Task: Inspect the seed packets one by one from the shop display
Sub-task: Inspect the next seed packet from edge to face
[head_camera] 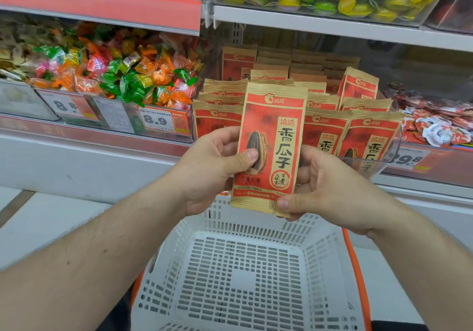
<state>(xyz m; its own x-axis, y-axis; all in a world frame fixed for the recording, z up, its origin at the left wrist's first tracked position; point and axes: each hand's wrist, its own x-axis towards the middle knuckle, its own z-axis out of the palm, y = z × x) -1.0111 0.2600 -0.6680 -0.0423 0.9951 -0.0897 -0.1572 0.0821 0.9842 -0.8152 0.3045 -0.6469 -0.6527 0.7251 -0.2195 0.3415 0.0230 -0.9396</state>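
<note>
A red and tan seed packet [273, 136] with a sunflower seed picture stands upright in front of me, its printed face toward the camera. My left hand [212, 169] grips its left edge, thumb across the front. My right hand [330, 189] pinches its bottom right corner between thumb and fingers. Behind it, several rows of the same seed packets [325, 125] stand in a clear display bin [391, 151] on the shelf.
A white slotted shopping basket [245, 274] with an orange rim sits below my hands. Left of the packets lies a bin of wrapped candies [122, 77] with price tags. Red and white wrapped snacks [440, 123] fill the right bin. An upper shelf [332, 26] carries green and yellow sweets.
</note>
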